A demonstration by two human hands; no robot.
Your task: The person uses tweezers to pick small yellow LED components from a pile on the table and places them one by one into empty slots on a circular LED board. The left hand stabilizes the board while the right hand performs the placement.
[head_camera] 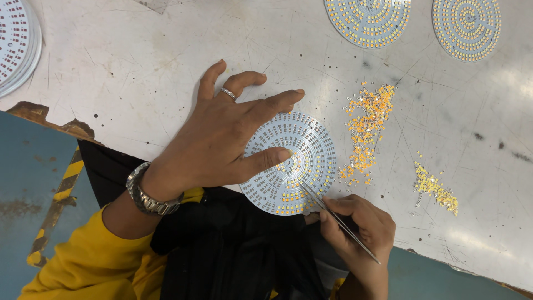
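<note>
A round white disc dotted with rings of small yellow chips lies at the near edge of the scratched grey table, partly hanging over a black cloth. The left hand rests on it with fingers spread, the thumb pressing near its middle. The right hand pinches thin metal tweezers, their tips touching the disc's lower part. Just beside the disc lies a heap of orange chips, with a smaller yellow heap farther right. Two more discs sit at the far edge, and a stack of discs at far left.
</note>
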